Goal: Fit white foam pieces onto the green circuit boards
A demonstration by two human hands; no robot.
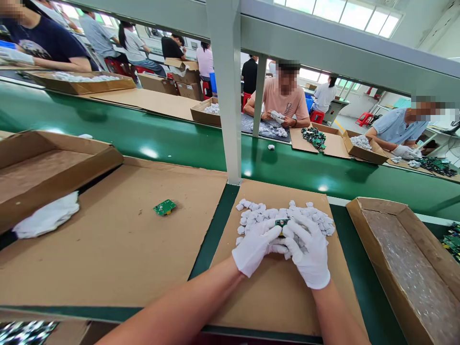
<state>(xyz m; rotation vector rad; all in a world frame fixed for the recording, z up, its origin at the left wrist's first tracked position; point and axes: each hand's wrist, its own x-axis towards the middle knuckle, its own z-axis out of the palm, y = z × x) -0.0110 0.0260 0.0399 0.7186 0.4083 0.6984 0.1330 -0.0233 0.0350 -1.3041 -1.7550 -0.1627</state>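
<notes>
A small green circuit board (pixel 282 222) shows between my two white-gloved hands, above a heap of small white pieces (pixel 262 213) on a cardboard sheet. My left hand (pixel 257 243) is closed on the board's left end, its thumb pressed along the near side. At the right end, the bent fingers of my right hand (pixel 308 247) close in against the board; its palm side is hidden. White pieces lie right behind and under both hands. Another green circuit board (pixel 165 207) lies by itself on the left cardboard sheet (pixel 118 258).
A grey upright post (pixel 232 96) rises behind the sheets. Shallow cardboard boxes stand left (pixel 53 187) and right (pixel 391 249). A white glove (pixel 48 218) lies beside the left box. Beyond runs a green conveyor belt (pixel 172 141) with a white piece (pixel 270 147); co-workers sit across it.
</notes>
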